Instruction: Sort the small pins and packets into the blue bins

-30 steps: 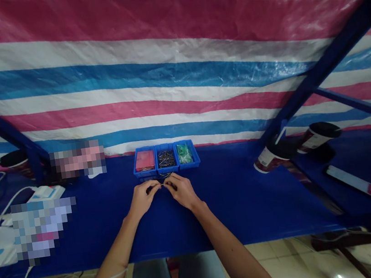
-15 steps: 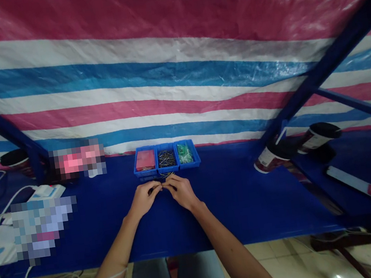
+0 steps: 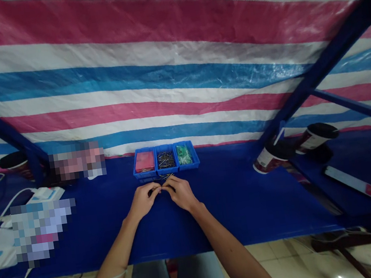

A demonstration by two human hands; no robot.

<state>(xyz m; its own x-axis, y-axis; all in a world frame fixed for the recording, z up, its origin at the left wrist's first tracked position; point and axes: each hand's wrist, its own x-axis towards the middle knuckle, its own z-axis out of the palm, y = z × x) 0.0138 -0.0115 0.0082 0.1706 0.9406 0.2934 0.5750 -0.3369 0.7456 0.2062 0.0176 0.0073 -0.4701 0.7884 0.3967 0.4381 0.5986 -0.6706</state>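
My left hand [image 3: 144, 198] and my right hand [image 3: 180, 192] meet fingertip to fingertip over the blue table [image 3: 236, 205]. Each has thumb and fingers pinched together; whatever they hold is too small to make out. Just beyond my right fingers lie several loose screws or nails [image 3: 166, 176] on the table. Behind them three joined blue bins stand in a row. Flat pink-red pieces [image 3: 145, 161] fill the left bin, dark screws or nails [image 3: 165, 159] the middle one, and green and clear small packets or pieces [image 3: 184, 154] the right one.
White power strips and cables [image 3: 0, 248] crowd the left side, beside blurred items. Lidded dark cups [image 3: 268, 158] and a white power strip [image 3: 357, 185] are at the right. Blue metal posts [image 3: 306, 90] frame both sides, with a striped plastic sheet [image 3: 164, 86] behind. A white cable crosses my left forearm.
The view has shifted very slightly. Both hands stay pinched together in nearly the same place, with only a slight movement of the fingers.
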